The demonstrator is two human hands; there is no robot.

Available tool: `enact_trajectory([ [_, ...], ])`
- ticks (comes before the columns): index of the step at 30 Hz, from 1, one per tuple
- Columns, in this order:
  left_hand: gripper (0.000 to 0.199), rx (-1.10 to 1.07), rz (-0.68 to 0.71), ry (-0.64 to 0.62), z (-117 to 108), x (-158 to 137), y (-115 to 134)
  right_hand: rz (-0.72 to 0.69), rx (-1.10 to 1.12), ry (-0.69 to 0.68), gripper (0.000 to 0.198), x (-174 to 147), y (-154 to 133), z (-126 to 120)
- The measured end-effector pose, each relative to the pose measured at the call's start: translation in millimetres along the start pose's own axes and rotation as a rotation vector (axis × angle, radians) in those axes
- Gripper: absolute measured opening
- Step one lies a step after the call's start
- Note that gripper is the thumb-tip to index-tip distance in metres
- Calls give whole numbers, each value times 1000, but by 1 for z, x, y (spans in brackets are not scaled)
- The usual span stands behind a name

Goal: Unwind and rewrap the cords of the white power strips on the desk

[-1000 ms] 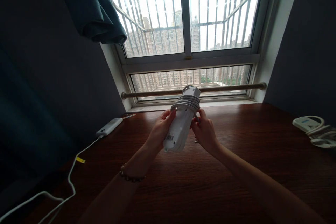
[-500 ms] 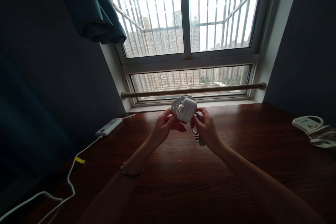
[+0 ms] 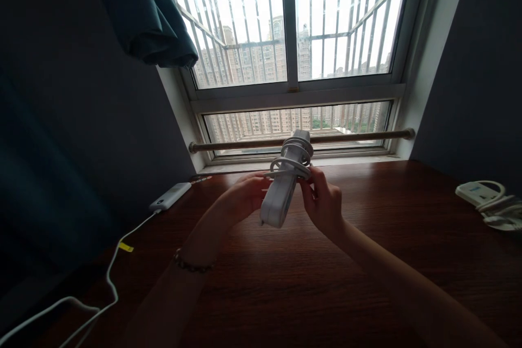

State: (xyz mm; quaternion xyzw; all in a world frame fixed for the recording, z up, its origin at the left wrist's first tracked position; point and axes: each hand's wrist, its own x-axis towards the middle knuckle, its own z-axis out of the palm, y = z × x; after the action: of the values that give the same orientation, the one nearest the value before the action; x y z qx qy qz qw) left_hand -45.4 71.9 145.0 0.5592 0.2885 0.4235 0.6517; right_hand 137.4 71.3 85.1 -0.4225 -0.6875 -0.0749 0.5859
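A white power strip point(image 3: 281, 196) with its cord point(image 3: 300, 152) wound round it is held above the table, its near end lower and toward me. My left hand point(image 3: 244, 198) grips it from the left, with the fingertips partly hidden behind the strip. On the other side my right hand point(image 3: 324, 201) pinches the strip and the wound cord near the middle. The plug on the cord's end is not visible.
On the brown wooden table point(image 3: 367, 293), a white power bank point(image 3: 173, 197) lies at left with a cable point(image 3: 110, 277) running from it. Another white strip with bundled cord point(image 3: 487, 201) sits at right. Beyond are a metal rail point(image 3: 350, 137) and a barred window.
The power strip has turned from end-on to lengthwise, its near end swinging down toward me. My left hand has shifted slightly left, and the plug has gone out of sight.
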Motion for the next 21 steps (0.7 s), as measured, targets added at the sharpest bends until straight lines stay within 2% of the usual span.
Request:
enact_trajectory([
  [3, 49, -53, -33, -152, 5, -4, 0, -68, -124, -24, 25, 2, 2, -2],
  [6, 49, 4, 31, -65, 17, -4, -6, -94, -227, -77, 27, 4, 1, -1],
  [10, 39, 77, 42, 83, 22, 0, -9, 55, -256, -108, 35, 14, 5, -5],
  [12, 36, 97, 38, 110, 16, 2, -6, 122, -197, -126, 45, 24, 11, -13],
  [17, 31, 147, 43, 139, 1, 3, 0, 181, -108, -198, 61, 43, 22, -34],
  [21, 47, 335, 159, 157, 5, 5, -10, 187, -40, -305, 68, 37, 10, -30],
])
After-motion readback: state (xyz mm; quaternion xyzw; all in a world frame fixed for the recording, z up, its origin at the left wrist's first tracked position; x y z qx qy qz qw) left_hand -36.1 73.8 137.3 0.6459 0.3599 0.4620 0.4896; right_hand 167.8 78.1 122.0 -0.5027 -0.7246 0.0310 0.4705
